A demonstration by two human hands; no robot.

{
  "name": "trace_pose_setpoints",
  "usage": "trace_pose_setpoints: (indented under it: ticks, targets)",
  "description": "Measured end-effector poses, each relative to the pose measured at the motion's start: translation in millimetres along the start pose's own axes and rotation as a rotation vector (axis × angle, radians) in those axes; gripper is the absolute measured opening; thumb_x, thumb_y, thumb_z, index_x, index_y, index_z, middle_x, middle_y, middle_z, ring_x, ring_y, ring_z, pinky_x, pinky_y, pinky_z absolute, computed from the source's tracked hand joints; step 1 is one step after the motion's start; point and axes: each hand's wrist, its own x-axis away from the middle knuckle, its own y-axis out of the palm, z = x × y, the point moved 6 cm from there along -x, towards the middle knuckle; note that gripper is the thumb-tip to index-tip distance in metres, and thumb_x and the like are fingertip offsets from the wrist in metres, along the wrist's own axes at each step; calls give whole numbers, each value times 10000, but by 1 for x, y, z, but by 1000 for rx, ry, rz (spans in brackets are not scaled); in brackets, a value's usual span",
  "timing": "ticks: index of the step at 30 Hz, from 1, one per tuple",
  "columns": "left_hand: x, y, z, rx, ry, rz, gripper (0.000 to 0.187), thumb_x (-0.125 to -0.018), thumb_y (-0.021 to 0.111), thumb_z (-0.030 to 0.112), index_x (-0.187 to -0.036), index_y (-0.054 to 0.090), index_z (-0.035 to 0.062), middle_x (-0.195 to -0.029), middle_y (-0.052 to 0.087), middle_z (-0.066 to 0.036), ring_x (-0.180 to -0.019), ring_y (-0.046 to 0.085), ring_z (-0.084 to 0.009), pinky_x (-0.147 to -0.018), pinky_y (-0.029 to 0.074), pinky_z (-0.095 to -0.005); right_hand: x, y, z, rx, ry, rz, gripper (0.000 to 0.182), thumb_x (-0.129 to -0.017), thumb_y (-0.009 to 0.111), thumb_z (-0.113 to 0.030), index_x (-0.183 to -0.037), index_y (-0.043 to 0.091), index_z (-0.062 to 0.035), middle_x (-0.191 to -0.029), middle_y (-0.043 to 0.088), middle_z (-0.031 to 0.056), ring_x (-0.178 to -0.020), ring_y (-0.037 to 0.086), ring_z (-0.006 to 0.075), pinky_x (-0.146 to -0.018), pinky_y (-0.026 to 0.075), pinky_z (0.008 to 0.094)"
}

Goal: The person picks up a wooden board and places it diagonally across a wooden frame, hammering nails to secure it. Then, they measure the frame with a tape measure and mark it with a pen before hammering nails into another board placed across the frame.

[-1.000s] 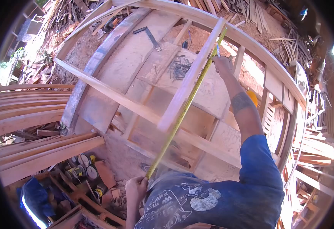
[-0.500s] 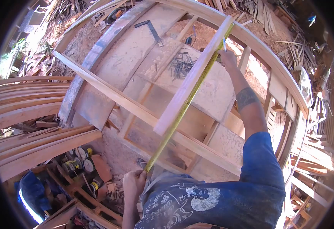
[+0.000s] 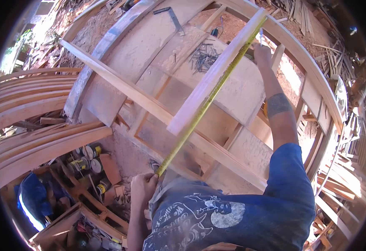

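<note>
A yellow measuring tape (image 3: 208, 102) stretches diagonally from lower center to the upper right of the frame, along the right edge of a pale board (image 3: 218, 73), in an outdoor woodworking yard. At lower center, the worker's left hand (image 3: 144, 186) is clamped on the tape's near end; the two hands are well apart. At upper right, the right hand (image 3: 263, 56) is curled around a slim pale stick (image 3: 261, 37) (whether its fingers also touch the tape cannot be told). The board reaches the curved wooden rim (image 3: 317, 65) at upper right, its near end overlapping a long crossbar (image 3: 128, 94) at mid-frame. A metal square (image 3: 174, 23) lies near the top center, above a heap of loose nails (image 3: 204, 57). Stacked curved planks (image 3: 32, 102) fill the left, with cans (image 3: 80, 164) below, at lower left.
</note>
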Motion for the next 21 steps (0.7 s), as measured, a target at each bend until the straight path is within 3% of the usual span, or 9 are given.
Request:
trace_pose_setpoints:
  ticks: [1, 2, 3, 4, 5, 9, 15, 17, 21]
  targets:
    - [0, -2, 2, -7, 28, 9, 270, -847, 638, 245, -888, 735, -3, -715, 661, -214, -682, 680, -337, -662, 514, -407, 17, -17, -22, 6, 14, 63, 369, -873, 681, -328, -891, 688, 40, -625, 577, 63, -473, 518, 153, -430, 408, 299]
    - [-1, -4, 3, -12, 53, 21, 278, -847, 637, 238, -895, 731, -19, -701, 669, -201, -655, 684, -301, -650, 515, -385, 27, -20, -28, -88, 65, -50, 400, -908, 564, -377, -1015, 749, -39, -750, 690, 129, -707, 669, 245, -703, 524, 373]
    - [-3, -6, 5, -16, 81, 39, 287, -847, 636, 231, -903, 727, -35, -687, 677, -188, -628, 687, -265, -638, 516, -363, 41, -16, -41, -500, 33, -206, 385, -965, 513, -323, -1075, 732, -25, -699, 636, 43, -637, 605, 135, -618, 487, 324]
    - [-5, -8, 5, -18, 74, 35, 284, -849, 638, 232, -906, 727, -32, -697, 680, -187, -636, 688, -270, -644, 516, -365, 77, -25, -83, -628, -58, -211, 391, -1007, 471, -301, -1070, 719, -7, -654, 564, -21, -586, 515, 57, -550, 425, 271]
    - [-6, -9, 6, -21, 69, 27, 282, -850, 639, 233, -909, 728, -28, -706, 683, -186, -644, 689, -276, -651, 517, -366, 100, -26, -109, -710, -166, -276, 419, -1016, 477, -334, -984, 717, 7, -650, 566, -13, -568, 496, 66, -527, 402, 256]
    - [-4, -9, 7, -9, 61, 38, 280, -853, 642, 236, -909, 725, -25, -723, 685, -187, -670, 689, -287, -667, 514, -374, 199, -9, -150, -599, -158, -1051, 400, -1029, 503, -349, -944, 697, -10, -677, 586, 8, -596, 520, 62, -529, 405, 213]
    - [-2, -10, 11, -35, 13, -27, 280, -863, 641, 232, -924, 718, -30, -700, 666, -192, -635, 668, -279, -646, 499, -381, 289, 17, -175, -458, -484, -1334, 158, -928, 656, -181, -903, 664, -25, -720, 614, 7, -649, 563, 56, -569, 450, 221]
    - [-4, -11, 10, -36, 9, -31, 266, -862, 638, 226, -932, 733, -13, -668, 641, -207, -619, 661, -312, -648, 505, -392, 295, 33, -167, -419, -499, -1381, 129, -895, 680, -147, -904, 647, -23, -739, 618, 3, -666, 569, 57, -594, 464, 224]
    - [-7, -14, 13, -53, -3, -49, 270, -864, 644, 231, -939, 734, -12, -652, 649, -183, -596, 653, -265, -633, 497, -375, 297, 40, -166, -425, -597, -1334, 168, -841, 684, -104, -777, 544, -37, -704, 589, -1, -644, 542, 62, -577, 440, 233]
